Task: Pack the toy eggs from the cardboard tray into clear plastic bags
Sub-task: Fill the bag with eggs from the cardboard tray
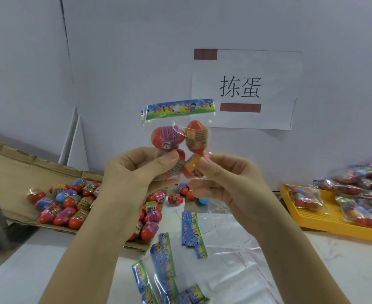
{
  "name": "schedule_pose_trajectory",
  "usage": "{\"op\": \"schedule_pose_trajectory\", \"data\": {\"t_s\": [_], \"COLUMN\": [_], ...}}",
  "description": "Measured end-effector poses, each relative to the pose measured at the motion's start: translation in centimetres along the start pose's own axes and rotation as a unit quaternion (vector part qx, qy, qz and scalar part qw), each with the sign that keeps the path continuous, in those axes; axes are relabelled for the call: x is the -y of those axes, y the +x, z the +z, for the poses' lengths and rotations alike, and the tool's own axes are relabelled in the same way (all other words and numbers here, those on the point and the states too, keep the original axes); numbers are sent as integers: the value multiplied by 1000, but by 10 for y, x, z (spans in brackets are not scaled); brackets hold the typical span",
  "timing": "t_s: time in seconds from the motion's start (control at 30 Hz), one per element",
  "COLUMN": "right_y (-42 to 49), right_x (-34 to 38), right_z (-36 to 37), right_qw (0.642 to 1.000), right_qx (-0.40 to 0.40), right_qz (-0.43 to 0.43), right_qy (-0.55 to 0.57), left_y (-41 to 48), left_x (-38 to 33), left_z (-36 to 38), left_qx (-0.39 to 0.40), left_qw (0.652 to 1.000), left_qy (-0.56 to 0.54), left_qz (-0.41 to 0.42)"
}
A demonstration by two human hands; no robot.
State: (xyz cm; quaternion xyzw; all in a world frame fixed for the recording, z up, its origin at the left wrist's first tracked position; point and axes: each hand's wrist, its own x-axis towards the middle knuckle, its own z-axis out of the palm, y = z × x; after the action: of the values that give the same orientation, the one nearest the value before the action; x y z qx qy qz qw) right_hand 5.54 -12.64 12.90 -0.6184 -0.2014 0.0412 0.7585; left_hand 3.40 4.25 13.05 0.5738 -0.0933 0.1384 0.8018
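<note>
In the head view you hold a clear plastic bag (181, 128) upright before the wall, at the centre of the scene. Your left grip (134, 172) pinches its lower left part, thumb pressed over an egg; your right grip (222, 178) pinches the lower right. Inside sit four toy eggs (167, 137), orange-red with pink and yellow label bands, under a colourful header strip (178, 109). On the counter (44, 255), at left, the cardboard tray (11, 170) holds loose eggs (71, 202). Near you lie empty bags (194, 233); at right a yellow tray (325, 218) carries filled bags (356, 194).
</note>
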Motion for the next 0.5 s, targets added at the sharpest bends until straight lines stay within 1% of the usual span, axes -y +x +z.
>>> {"op": "schedule_pose_trajectory", "data": {"t_s": [0.13,0.23,0.33,0.5], "right_y": [-2,-2,-1,-1], "right_x": [-1,-2,-2,0], "right_z": [2,2,2,0], "right_qw": [999,998,998,997], "right_qx": [-5,-13,-21,-18], "right_qz": [-45,-52,-54,-60], "right_qy": [-2,-26,-33,-39], "left_y": [1,2,1,-1], "left_x": [0,0,-1,-2], "left_z": [-3,-7,-6,3], "left_qx": [23,27,43,12], "left_qw": [1000,999,999,1000], "left_qy": [-11,4,8,-19], "left_qz": [-12,-35,-20,-22]}}
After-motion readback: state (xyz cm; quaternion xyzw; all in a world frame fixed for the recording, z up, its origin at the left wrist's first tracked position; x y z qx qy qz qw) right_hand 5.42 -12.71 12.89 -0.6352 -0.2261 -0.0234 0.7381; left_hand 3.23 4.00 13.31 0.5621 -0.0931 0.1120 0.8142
